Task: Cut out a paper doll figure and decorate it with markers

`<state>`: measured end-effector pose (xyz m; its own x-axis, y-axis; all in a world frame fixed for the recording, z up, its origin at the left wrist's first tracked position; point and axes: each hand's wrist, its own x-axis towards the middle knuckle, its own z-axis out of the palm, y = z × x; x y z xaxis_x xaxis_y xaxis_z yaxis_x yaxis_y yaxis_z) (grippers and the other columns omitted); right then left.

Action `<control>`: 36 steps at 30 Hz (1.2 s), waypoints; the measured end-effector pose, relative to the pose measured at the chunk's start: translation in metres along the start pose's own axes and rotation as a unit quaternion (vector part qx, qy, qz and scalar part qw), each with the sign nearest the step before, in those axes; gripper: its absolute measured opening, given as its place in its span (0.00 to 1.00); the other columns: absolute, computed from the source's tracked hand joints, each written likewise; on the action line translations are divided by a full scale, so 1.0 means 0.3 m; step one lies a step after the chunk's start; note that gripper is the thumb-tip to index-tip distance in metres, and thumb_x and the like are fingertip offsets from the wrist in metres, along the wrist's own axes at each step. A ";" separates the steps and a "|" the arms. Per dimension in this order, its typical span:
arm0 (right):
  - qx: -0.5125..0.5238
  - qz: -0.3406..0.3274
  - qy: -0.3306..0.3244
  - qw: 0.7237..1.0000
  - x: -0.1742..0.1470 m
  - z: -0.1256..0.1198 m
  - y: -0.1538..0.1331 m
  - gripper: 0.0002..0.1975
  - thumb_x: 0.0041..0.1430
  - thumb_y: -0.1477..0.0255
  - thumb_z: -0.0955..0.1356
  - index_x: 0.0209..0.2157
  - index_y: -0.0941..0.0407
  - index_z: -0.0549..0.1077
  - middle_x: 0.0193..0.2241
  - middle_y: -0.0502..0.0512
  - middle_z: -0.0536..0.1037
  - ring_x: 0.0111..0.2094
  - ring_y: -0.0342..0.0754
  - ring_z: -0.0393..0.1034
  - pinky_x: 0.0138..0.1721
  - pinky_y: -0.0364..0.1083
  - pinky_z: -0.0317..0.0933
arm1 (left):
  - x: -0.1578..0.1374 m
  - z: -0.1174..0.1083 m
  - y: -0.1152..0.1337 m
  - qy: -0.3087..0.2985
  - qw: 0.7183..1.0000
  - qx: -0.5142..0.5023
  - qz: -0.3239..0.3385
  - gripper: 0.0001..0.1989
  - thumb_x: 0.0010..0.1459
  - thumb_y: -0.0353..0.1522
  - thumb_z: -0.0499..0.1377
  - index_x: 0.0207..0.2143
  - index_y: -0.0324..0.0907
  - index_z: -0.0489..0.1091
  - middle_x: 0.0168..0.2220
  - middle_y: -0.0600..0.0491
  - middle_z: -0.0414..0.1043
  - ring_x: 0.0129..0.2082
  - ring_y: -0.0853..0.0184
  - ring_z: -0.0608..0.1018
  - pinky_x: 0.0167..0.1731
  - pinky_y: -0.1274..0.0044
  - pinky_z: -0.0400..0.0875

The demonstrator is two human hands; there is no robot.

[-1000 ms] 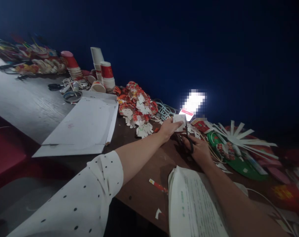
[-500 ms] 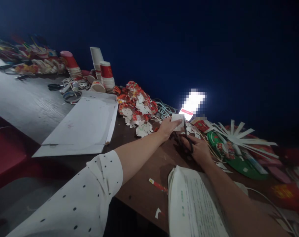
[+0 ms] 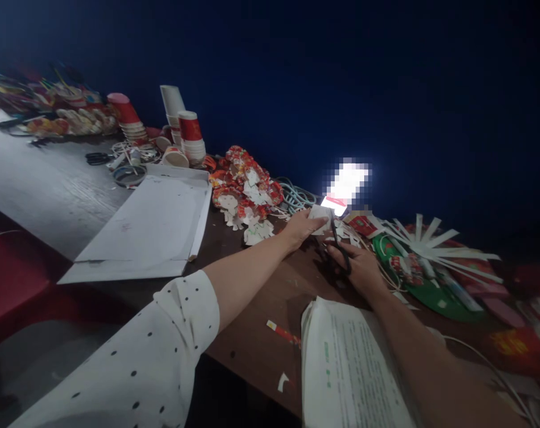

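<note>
Pinching left hand (image 3: 300, 228): small white rectangular paper piece (image 3: 318, 220), held over the brown table (image 3: 287, 297)
Gripping right hand (image 3: 361, 267): black scissors (image 3: 336, 236), blade at the paper piece's right edge
Red-and-white cut-paper heap (image 3: 240, 178): beyond the left forearm (image 3: 252, 270)

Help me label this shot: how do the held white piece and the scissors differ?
The white piece is pale; the scissors are dark. The white piece shows a broad, flat face; the scissors are slimmer, with a looped handle. The left hand holds the white piece, the right hand the scissors. Both are over the brown table.
</note>
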<state>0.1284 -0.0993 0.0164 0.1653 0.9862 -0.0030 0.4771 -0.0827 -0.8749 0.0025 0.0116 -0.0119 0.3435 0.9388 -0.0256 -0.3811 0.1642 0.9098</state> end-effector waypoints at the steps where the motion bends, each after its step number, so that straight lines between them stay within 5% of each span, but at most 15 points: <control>1: 0.002 0.001 -0.001 1.000 0.002 -0.003 0.002 0.24 0.47 0.52 0.70 0.35 0.59 0.80 0.16 0.48 0.69 0.17 0.42 0.61 0.18 0.42 0.54 | 0.001 -0.002 0.000 -0.003 1.000 -0.001 0.000 0.10 0.45 0.31 0.65 0.32 0.37 0.75 0.26 0.53 0.74 0.26 0.70 0.73 0.34 0.76 0.69; 26: 0.018 -0.010 -0.031 0.999 0.013 -0.029 0.035 0.25 0.49 0.54 0.71 0.40 0.61 0.78 0.16 0.47 0.67 0.16 0.40 0.57 0.18 0.41 0.51 | -0.006 -0.015 0.028 0.011 1.000 0.006 -0.001 0.13 0.45 0.33 0.66 0.33 0.36 0.75 0.25 0.53 0.74 0.23 0.71 0.72 0.29 0.78 0.65; 36: 0.005 -0.001 -0.037 0.999 0.006 -0.029 0.013 0.23 0.46 0.51 0.71 0.28 0.59 0.76 0.14 0.47 0.67 0.16 0.40 0.58 0.18 0.42 0.51 | -0.017 -0.012 0.036 0.008 0.998 -0.054 -0.017 0.09 0.46 0.31 0.65 0.31 0.36 0.74 0.24 0.53 0.74 0.23 0.70 0.73 0.29 0.77 0.67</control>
<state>0.1382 -0.0992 0.0172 0.0996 0.9943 -0.0374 0.4695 -0.0801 -0.8793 -0.0066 0.0096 -0.0036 0.3443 0.9367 -0.0640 -0.4591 0.2274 0.8588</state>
